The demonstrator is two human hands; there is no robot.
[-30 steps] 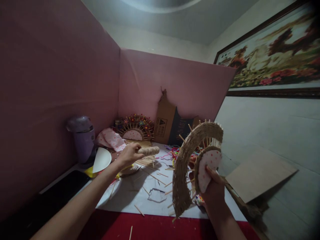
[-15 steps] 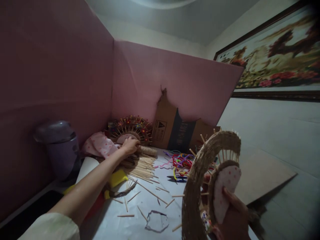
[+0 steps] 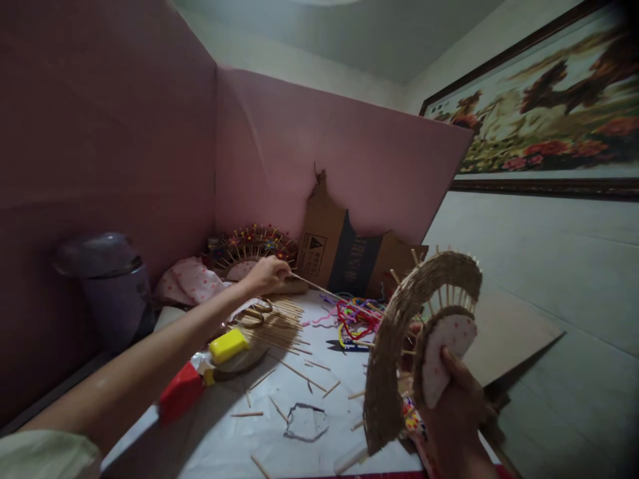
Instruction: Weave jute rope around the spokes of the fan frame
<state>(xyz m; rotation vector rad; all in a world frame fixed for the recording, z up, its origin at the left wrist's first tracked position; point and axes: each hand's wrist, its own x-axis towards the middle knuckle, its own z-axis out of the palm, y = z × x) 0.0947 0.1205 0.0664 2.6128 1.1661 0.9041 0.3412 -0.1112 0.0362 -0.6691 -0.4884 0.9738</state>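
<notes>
My right hand grips a fan-shaped woven craft piece, its thumb on the dotted cloth half-round at the centre. Thin sticks radiate from this half-round through a broad brown band of wound twine. My left hand is closed, pinching a thin strand of twine that runs tautly rightward towards the woven piece. Where the strand meets the piece cannot be made out. Below the left hand lie a pile of thin wooden sticks and a pair of scissors.
A finished-looking fan piece with coloured beads stands at the back, near torn cardboard. Tangled coloured cords and blue-handled snips lie mid-table. A yellow block, a red packet and a lidded bin are left.
My left hand has lifted off the things at the back and moved slightly right and up, with the strand now drawn tight. The woven piece stays in my right hand, slightly shifted.
</notes>
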